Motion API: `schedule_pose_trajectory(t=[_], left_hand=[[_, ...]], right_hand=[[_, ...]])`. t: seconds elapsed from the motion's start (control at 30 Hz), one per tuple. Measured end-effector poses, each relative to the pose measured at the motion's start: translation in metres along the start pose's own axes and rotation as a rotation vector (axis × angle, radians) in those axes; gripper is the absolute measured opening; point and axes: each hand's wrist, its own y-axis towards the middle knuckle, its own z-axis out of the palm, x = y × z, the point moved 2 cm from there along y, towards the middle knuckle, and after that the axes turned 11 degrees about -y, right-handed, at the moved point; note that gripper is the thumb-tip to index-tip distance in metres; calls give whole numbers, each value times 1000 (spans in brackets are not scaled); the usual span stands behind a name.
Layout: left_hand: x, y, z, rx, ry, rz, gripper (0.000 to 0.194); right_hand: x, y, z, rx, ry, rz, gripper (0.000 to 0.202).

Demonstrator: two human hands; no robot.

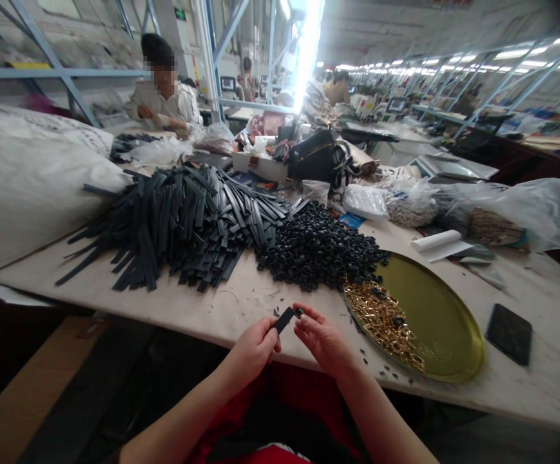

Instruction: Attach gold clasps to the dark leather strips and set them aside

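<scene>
Near the table's front edge, my left hand pinches a short black strap that points up and to the right. My right hand is at the strap's far end, its thumb and fingertips closed on a small dark loop. Beyond my hands lies a heap of small black loops. To its left spreads a big pile of black straps. Gold metal buckles cover the left part of a round gold tray, with a few black loops among them.
A dark phone-like slab lies right of the tray. White sacks bulge at the left. A black bag, plastic-wrapped bundles and a white paper roll lie farther back. A person works across the table.
</scene>
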Motion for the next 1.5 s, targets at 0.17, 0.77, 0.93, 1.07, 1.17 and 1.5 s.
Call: schedule_pose_trajectory(t=[0.17,0.77,0.93,1.07,1.17,1.5], left_hand=[[-1,-1,-3,-43,355,140,27],[1,16,2,157,355,-28,22],[14,17,2,226,151,-208,53],[13,20,4,137,60,-75,49],[14,20,1,120,118,-29,35],[24,19,20,34,82,-46,34]], right_hand=[[-5,-4,4,-21,-193,-126,34],[-7,-6,-8,35,-499,-180,25],[-6,-7,-15,-52,-477,-209,25],[-10,-14,-11,97,-560,-235,22],[13,-14,-36,-18,-1011,-346,21],[95,23,-128,-644,-1651,-270,8]])
